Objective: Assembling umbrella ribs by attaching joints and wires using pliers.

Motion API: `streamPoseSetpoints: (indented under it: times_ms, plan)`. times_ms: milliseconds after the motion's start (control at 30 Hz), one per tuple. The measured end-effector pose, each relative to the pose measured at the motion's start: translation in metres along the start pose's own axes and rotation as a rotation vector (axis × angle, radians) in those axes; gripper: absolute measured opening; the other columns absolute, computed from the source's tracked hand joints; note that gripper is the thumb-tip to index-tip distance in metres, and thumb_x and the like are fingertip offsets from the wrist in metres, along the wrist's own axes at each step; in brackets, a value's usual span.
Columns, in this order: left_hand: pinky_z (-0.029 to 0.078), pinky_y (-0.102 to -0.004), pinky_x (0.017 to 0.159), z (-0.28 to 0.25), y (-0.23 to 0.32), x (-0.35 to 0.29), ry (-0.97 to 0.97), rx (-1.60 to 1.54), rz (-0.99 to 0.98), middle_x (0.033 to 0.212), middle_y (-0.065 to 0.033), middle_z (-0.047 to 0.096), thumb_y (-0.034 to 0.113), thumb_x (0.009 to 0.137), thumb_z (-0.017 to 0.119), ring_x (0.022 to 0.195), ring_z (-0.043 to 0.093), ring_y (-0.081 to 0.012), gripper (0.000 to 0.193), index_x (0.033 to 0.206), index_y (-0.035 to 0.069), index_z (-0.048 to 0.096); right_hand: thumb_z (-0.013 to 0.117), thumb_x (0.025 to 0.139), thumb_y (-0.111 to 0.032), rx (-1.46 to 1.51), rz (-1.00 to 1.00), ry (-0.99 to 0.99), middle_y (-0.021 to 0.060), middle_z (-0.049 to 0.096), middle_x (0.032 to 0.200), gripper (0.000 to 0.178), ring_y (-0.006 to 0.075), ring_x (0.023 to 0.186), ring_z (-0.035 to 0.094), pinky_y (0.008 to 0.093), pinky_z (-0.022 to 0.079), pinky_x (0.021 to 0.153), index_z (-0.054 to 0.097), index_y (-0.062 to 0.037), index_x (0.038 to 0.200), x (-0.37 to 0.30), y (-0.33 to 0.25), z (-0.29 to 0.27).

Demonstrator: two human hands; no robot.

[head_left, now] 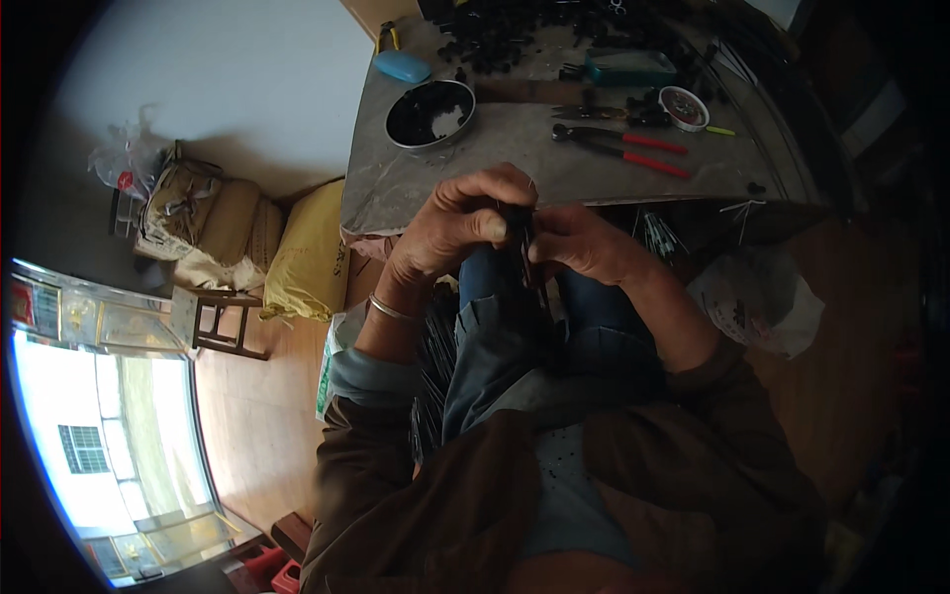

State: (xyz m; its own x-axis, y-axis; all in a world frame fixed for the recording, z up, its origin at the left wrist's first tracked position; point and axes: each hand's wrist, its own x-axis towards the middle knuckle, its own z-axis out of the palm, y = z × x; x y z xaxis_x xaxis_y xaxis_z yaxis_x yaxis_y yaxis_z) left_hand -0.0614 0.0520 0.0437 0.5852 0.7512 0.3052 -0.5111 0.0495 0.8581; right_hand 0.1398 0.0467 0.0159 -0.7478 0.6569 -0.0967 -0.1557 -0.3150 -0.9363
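Note:
Both of my hands meet over my lap, just off the table's near edge. Closed fingers and thumb of my left hand [460,220] pinch the upper end of a dark, slender bundle of thin rods [524,259]. From the other side, my right hand [584,243] grips the same bundle with its fingertips. It hangs down between my knees; its exact make is too dark to tell. A fine thread or wire seems to stick up by my left fingertips. Beside my left thigh stands a sheaf of long black rods [432,371].
On the table [495,178] are a metal bowl of small black parts [428,116], red-handled pliers [623,144], a small round tub [684,109], a teal tray [630,68] and a heap of black pieces [515,35]. A yellow sack [309,252] and wooden stool [230,322] stand left.

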Motion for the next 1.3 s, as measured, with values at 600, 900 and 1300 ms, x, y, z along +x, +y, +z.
streamPoseSetpoints:
  times_ms: [600,900,1300]
  plan:
    - [0.054,-0.0267,0.047,0.022,-0.018,0.009,-0.053,-0.128,0.055,0.087,-0.0167,0.066,0.005,0.071,0.076,0.062,0.067,-0.0235,0.074,0.136,0.000,0.041,0.069,0.082,-0.022,-0.025,-0.123,-0.176,0.0048,0.066,0.087,0.026,0.0116,0.075,0.064,0.0248,0.053,0.068,0.065,-0.0024,0.097,-0.009,-0.003,-0.007]
    - [0.044,-0.0215,0.042,0.047,-0.024,0.011,0.377,0.001,0.141,0.078,-0.0069,0.064,0.019,0.086,0.069,0.054,0.057,-0.0106,0.074,0.144,0.003,0.026,0.068,0.086,-0.033,0.054,-0.145,-0.066,0.0072,0.067,0.085,0.033,0.0111,0.070,0.063,0.0249,0.053,0.066,0.065,-0.0015,0.095,-0.008,0.002,-0.011]
    - [0.050,-0.0320,0.065,0.079,-0.022,0.008,0.897,1.069,0.251,0.082,-0.0119,0.065,0.014,0.078,0.071,0.071,0.064,-0.0224,0.026,0.097,0.000,0.061,0.062,0.091,-0.030,-0.100,-0.142,0.292,0.0013,0.061,0.068,0.031,0.0063,0.058,0.055,0.0225,0.043,0.053,0.063,-0.0019,0.078,-0.004,-0.003,0.020]
